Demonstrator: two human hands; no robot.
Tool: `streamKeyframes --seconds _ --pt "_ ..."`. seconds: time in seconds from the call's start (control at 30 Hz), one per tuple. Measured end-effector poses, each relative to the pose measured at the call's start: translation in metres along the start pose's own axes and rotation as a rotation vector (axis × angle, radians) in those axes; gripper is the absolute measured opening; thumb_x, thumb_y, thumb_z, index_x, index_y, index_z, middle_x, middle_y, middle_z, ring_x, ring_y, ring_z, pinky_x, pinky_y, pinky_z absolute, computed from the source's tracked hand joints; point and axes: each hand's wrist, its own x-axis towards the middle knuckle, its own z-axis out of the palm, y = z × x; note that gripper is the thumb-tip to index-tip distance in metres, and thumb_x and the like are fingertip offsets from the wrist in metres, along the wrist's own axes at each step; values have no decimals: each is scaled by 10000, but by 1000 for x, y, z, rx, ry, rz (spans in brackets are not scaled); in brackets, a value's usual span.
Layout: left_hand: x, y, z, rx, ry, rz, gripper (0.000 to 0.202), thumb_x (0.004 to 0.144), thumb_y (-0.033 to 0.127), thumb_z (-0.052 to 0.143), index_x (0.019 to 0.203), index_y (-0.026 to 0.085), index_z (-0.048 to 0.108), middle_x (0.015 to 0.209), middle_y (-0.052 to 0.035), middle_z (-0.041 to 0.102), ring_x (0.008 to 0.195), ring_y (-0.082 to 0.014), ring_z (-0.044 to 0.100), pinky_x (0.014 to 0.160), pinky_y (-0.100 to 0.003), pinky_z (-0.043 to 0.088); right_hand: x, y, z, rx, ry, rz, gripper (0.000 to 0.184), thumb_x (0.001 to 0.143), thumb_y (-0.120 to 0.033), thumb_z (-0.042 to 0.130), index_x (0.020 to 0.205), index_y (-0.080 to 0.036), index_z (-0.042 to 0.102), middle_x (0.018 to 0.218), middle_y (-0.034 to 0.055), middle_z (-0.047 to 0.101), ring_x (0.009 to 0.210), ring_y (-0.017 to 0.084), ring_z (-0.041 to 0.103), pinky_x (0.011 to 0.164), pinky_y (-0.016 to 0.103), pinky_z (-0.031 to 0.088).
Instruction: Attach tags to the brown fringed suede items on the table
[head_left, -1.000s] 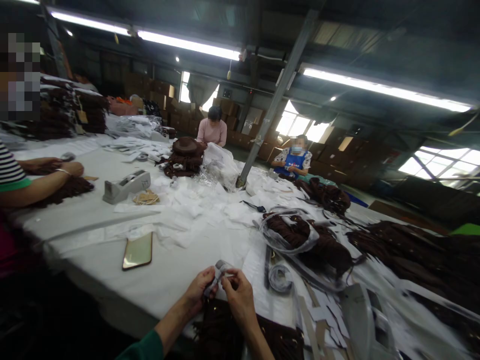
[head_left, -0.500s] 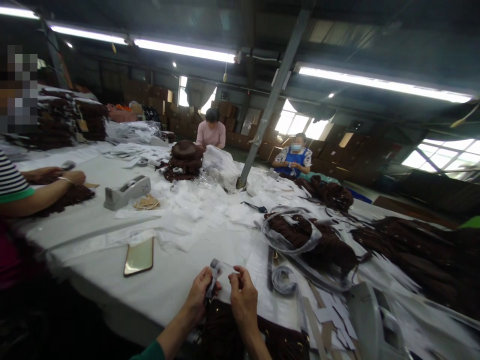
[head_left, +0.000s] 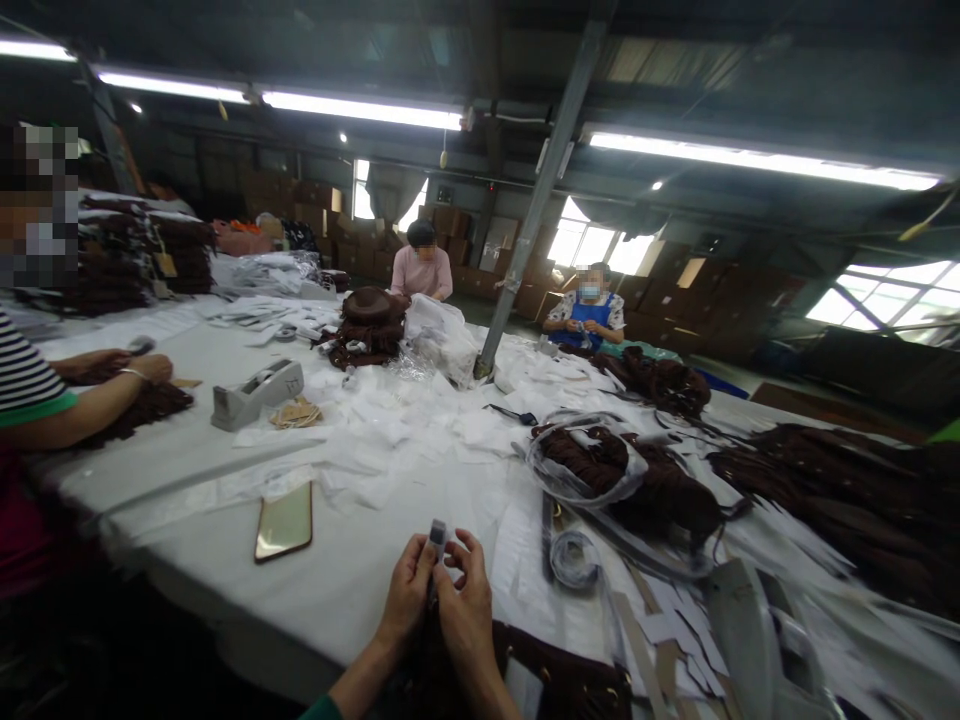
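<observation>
Open way leftward, clutter rightward
Left of the left hand [head_left: 405, 588], bare tabletop [head_left: 341, 545] reaches to a phone [head_left: 283, 525]; past the right hand [head_left: 466, 595], a coiled strip [head_left: 576, 576], white card pieces [head_left: 679, 622] and a grey dispenser [head_left: 739, 620] crowd the way.

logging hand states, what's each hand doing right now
Left hand: closed, holding a small grey piece.
Right hand: curled beside that piece; whether it grips anything cannot be told.

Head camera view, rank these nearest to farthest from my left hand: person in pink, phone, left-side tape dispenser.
1. Phone, left of your left hand.
2. Tape dispenser, farther left, beyond the phone.
3. Person in pink, across the table.
</observation>
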Motion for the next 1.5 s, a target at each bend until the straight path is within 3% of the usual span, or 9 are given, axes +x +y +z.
streamKeyframes --seconds 0.27,0.43,0.57,0.67,0.8,0.93,1.03,1.27,1.5 --pt "-14 13 13 330 -55 171 276 899 421 465 997 211 616 961 -79 696 878 -227 634 846 -350 492 9 13 -5 156 53 105 539 710 -369 669 1175 -184 470 994 83 691 873 211 657 753 310 534" --pt "-18 16 14 274 -160 150 291 877 416 504 1022 207 646 1080 -89 687 1006 -244 615 946 -353 444 10 9 -11 180 111 72 571 688 -395 704 1175 -167 509 876 51 706 792 206 672 738 306 533" --pt "-15 8 7 -17 -67 9 261 845 451 554 940 208 553 798 -36 694 722 -191 640 675 -287 491 11 10 -12 218 105 56 624 676 -399 708 1215 -164 499 793 26 705 727 200 670 669 296 535" --pt "-7 1 2 -198 -22 -121 350 794 447 634 996 223 455 627 29 640 540 -146 584 517 -225 417 12 12 -11 260 77 61 634 669 -410 707 1212 -158 499 758 24 705 698 197 664 638 291 528" --pt "5 0 0 -166 -101 -144 551 759 422 686 1206 187 466 755 -26 701 709 -189 658 682 -291 497 11 14 -11 228 25 56 577 682 -420 702 1167 -165 524 814 48 719 744 202 669 661 290 522" --pt "9 3 0 -75 -84 -82 435 741 455 684 1032 134 651 986 -113 719 927 -244 651 876 -352 484 10 17 -9 120 38 9 531 697 -398 694 1154 -170 549 805 39 715 690 177 637 612 271 495" --pt "8 3 1 -55 -30 -52 407 751 476 658 985 143 682 959 -105 732 915 -249 651 867 -362 490 13 16 -8 108 5 19 511 663 -344 723 1119 -169 569 745 10 698 605 139 576 559 244 445" --pt "8 1 -1 37 50 10 391 735 489 655 907 143 718 935 -108 741 914 -272 654 872 -381 484 18 1 -16 429 -292 210 568 567 -325 816 1058 -202 558 772 6 708 646 154 625 609 256 481" --pt "6 1 0 125 72 62 352 785 474 596 904 166 718 896 -82 742 868 -252 652 850 -361 478 9 10 -6 207 -107 72 598 662 -380 752 1188 -200 532 755 -4 715 653 149 618 652 263 488"
